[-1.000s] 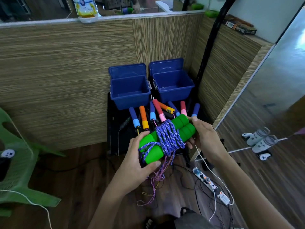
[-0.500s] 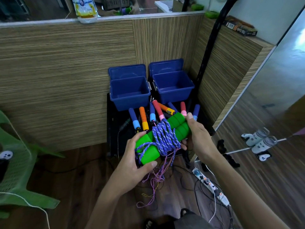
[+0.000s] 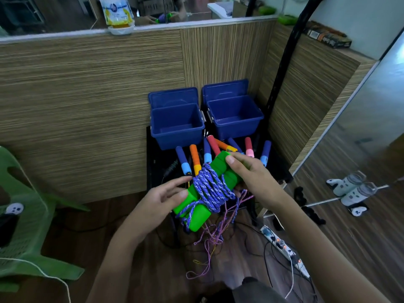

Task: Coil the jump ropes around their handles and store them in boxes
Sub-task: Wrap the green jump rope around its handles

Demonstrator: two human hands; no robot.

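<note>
Right hand (image 3: 251,178) grips the green handles (image 3: 220,169), left hand (image 3: 166,195) fingers spread; loose purple rope (image 3: 213,189) coils could slip off.

No lettering here can be made out.

The white and yellow plastic bag (image 3: 117,13) on the ledge, far up and left of the left hand (image 3: 162,199), bears a blue round logo too blurred to read; the dark flat cardboard box (image 3: 328,37) on the partition top, well above the right hand (image 3: 251,176), shows only illegible print.
</note>
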